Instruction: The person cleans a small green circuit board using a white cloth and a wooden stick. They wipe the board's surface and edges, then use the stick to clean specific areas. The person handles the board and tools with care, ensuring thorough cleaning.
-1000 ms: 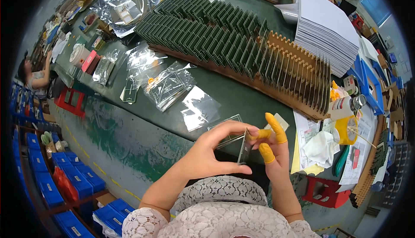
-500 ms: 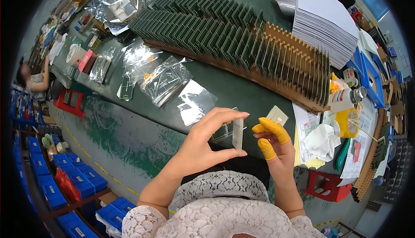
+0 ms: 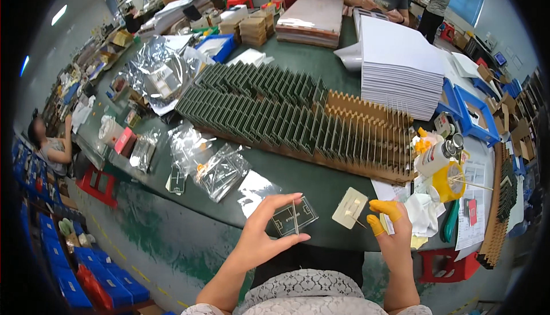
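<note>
My left hand (image 3: 260,235) grips a thin flat plate (image 3: 295,219) by two opposite edges, between thumb and fingers; it is seen nearly edge-on. Behind it on the table lies a dark green panel (image 3: 308,214) with pale printed lines. My right hand (image 3: 395,232) wears yellow finger cots on its thumb and fingers, which are apart with nothing visible between them. Just left of those fingertips, a cream rectangular plate (image 3: 345,212) with a raised pale strip rests on the green table.
A long slotted brown rack (image 3: 344,165) of upright green panels spans the table. Beyond it stand a tall white paper stack (image 3: 401,69) and co-workers. Clear plastic bags (image 3: 220,172) lie left; a bottle (image 3: 438,154), yellow tape roll (image 3: 447,182) and white cloth (image 3: 423,212) lie right.
The view has tilted up, showing more of the far table and co-workers. My left hand still holds the plate, now turned edge-on. My right hand has moved right, away from the cream plate.
</note>
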### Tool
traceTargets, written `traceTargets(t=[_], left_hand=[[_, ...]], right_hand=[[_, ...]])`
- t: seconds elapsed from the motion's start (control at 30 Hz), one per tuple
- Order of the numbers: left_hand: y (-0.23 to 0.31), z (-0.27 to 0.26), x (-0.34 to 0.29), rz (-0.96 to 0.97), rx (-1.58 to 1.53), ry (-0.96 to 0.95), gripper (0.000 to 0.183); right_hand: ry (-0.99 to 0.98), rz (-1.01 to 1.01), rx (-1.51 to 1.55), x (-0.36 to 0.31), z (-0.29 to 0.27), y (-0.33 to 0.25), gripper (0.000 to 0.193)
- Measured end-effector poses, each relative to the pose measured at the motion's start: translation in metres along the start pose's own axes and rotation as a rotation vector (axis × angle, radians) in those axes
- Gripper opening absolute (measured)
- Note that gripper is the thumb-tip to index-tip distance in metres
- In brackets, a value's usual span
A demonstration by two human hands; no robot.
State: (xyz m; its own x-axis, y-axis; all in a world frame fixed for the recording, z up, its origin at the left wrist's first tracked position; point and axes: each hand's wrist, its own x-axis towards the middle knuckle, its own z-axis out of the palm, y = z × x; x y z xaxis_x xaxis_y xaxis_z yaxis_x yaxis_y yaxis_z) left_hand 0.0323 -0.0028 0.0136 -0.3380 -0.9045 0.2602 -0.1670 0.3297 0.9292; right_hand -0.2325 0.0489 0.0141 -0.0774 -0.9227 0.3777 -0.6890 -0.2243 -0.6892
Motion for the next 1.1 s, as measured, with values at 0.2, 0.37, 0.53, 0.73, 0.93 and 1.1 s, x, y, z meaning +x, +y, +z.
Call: traceTargets(t=[0.2,0.37,0.53,0.73,0.93,1.1], left_hand=[[-0.003,0.002,-0.003,-0.030,-0.012,-0.037,0.074],[-0.005,0.003,-0.002,-0.012,-0.050,-0.027,0.073],[-0.006,0.004,-0.003,-0.006,-0.004,0.001,0.071],[-0.009,0.004,-0.010,-0.044,-0.032,0.020,0.074],[-0.009,0.004,-0.011,-0.084,-0.049,0.021,0.074],[-0.011,0.004,-0.010,-0.094,-0.058,0.024,0.073]], right_hand=[[-0.103,-0.019,-0.174,-0.002,-0.013,0.003,0.027],[-0.162,-0.030,-0.235,-0.006,-0.020,0.009,0.024],[-0.179,-0.027,-0.286,-0.009,-0.020,0.015,0.023],[-0.269,-0.038,-0.341,-0.009,-0.013,0.018,0.020],[-0.332,-0.074,-0.413,-0.002,0.001,0.023,0.018],[-0.398,-0.099,-0.520,0.001,0.007,0.020,0.016]])
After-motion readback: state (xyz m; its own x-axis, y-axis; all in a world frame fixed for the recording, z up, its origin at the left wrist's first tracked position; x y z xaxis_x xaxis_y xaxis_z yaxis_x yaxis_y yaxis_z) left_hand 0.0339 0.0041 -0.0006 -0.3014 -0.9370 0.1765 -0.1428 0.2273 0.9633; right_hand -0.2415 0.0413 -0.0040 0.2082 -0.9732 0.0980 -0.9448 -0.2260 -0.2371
